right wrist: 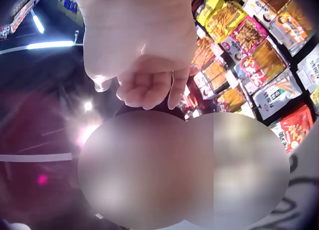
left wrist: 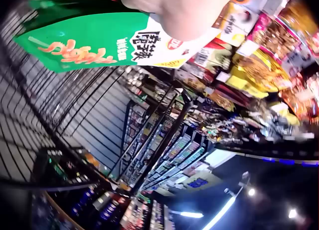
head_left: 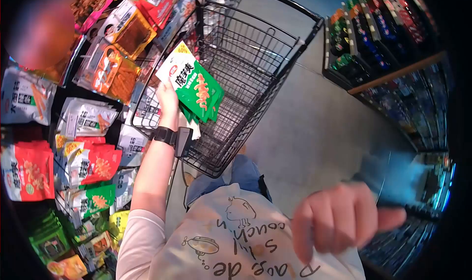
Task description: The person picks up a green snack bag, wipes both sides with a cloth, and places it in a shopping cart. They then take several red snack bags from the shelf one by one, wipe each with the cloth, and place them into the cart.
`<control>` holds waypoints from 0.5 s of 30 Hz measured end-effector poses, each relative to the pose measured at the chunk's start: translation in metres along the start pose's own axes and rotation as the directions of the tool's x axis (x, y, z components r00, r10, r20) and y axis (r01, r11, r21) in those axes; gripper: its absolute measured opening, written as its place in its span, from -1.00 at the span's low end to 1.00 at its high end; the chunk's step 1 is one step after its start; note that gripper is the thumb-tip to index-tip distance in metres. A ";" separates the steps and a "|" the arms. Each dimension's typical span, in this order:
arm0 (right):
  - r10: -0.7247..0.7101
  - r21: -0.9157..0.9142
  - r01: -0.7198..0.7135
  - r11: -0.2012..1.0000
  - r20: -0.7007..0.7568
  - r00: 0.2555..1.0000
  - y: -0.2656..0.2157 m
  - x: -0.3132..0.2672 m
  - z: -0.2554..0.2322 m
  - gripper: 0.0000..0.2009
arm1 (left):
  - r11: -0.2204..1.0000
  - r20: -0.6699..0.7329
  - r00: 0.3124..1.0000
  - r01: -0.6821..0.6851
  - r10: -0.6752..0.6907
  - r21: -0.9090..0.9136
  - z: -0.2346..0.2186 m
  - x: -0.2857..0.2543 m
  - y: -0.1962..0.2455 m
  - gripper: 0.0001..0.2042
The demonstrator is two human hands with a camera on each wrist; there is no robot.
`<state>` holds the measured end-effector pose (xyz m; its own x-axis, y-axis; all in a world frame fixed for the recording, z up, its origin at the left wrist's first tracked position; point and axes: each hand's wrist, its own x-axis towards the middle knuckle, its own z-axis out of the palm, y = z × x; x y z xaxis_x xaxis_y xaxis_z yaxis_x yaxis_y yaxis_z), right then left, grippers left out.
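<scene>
My left hand grips green-and-white snack packets by their white end, holding them over the black wire cart. At least one more green packet shows behind the front one. In the left wrist view, part of the left hand covers the white end of the front packet. My right hand, raised in front of the shirt, holds nothing. Seen from the right wrist, this hand has several fingers loosely curled and others straighter.
Hanging snack packets line the display at the left, close beside the cart. Bottle shelves stand at the right, across the grey floor. Shopping shelves also show beyond the cart in the left wrist view.
</scene>
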<state>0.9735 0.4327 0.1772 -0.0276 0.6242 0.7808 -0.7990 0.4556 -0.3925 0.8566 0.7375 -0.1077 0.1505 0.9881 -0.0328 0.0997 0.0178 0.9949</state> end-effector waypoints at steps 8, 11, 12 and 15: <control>0.412 -0.415 -0.647 0.640 -0.526 0.744 0.067 -0.026 -0.126 -0.57 | 0.932 -0.219 0.930 -0.230 0.295 0.279 -0.119 -0.003 0.038 -0.77; 0.541 -0.554 -0.810 0.194 -0.628 0.559 0.125 -0.049 -0.171 -0.72 | 0.971 -0.274 0.958 0.016 -0.083 -0.237 -0.151 -0.039 0.070 -0.80; 0.554 -0.654 -0.751 -0.094 -0.661 0.506 0.140 -0.052 -0.176 -0.77 | 0.947 -0.251 0.962 0.019 -0.105 -0.321 -0.163 -0.052 0.074 -0.77; 0.672 -0.828 -0.538 -0.159 -0.490 0.556 0.212 -0.097 -0.214 -0.79 | 0.888 -0.236 0.953 0.064 -0.190 -0.456 -0.200 -0.090 0.069 -0.67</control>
<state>0.9358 0.6048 -0.0854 -0.2574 0.9639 -0.0681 0.6394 0.1170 -0.7599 0.6537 0.6807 -0.0169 -0.1072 0.9744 -0.1977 -0.3507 0.1490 0.9246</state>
